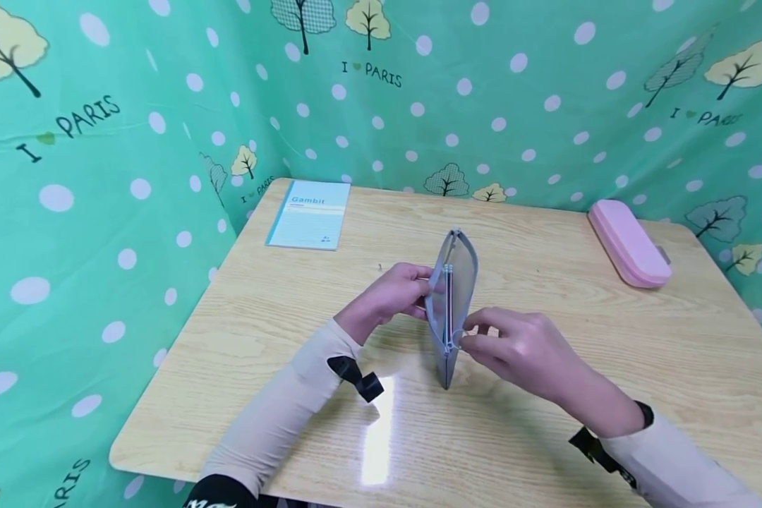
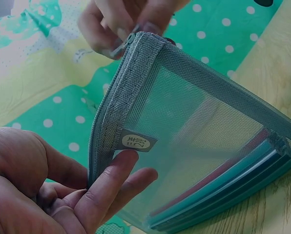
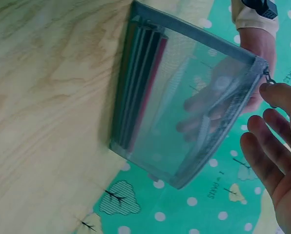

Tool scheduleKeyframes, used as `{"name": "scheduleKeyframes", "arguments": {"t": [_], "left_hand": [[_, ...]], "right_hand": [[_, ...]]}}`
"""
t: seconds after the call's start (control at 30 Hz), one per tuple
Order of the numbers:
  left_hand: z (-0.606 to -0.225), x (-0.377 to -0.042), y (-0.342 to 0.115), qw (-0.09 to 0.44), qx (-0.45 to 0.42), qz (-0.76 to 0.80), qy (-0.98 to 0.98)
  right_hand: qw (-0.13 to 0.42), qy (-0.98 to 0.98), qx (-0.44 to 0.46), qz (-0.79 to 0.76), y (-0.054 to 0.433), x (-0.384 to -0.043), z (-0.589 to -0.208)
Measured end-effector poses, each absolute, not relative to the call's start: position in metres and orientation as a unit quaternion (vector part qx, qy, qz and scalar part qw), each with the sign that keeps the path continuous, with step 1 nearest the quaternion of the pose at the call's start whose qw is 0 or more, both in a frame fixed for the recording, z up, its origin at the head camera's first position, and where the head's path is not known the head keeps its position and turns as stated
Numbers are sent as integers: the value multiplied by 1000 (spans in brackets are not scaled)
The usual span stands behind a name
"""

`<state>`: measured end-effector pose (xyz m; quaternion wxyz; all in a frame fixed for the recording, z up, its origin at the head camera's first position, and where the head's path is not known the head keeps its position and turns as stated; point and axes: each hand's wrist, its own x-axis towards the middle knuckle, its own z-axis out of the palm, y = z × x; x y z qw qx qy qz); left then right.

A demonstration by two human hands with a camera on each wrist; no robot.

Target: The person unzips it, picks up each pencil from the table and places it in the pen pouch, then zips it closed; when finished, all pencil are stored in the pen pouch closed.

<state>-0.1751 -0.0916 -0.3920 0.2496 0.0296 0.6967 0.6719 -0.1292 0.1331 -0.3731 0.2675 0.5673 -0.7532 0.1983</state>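
Note:
A grey mesh zipper pouch (image 1: pixel 467 279) stands upright on the table, its zipped mouth gaping toward the head camera. Several long, thin sticks like pens or pencils (image 3: pixel 135 87) lie along its bottom, visible through the mesh. My left hand (image 1: pixel 398 289) grips the pouch by its left side near the mouth, with fingertips beside a small label (image 2: pixel 136 141) in the left wrist view. At the near end of the mouth, my right hand (image 1: pixel 521 346) pinches the zipper pull (image 3: pixel 268 78) between thumb and finger, the other fingers loosely bent.
A light blue notebook (image 1: pixel 311 215) lies at the back left of the wooden table (image 1: pixel 241 339). Toward the back right rests a pink pencil case (image 1: pixel 631 243). Green patterned cloth (image 1: pixel 457 106) hangs behind the table and along its left side.

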Motion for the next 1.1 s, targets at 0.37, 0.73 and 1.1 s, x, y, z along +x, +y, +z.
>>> {"name": "scheduleKeyframes", "arguments": {"t": [0.37,0.73,1.1], "left_hand": [[-391,-174,-90,252,28,666,701],[-391,-172,-85,234,83,646,722],[-388,-169,-84,156,226,555,785]], "right_hand": [[193,-742,565,305,123,-136,-373],[156,-781,418,436,116,-146,-384],[176,-785,231,547,108,-162,-389]]}}
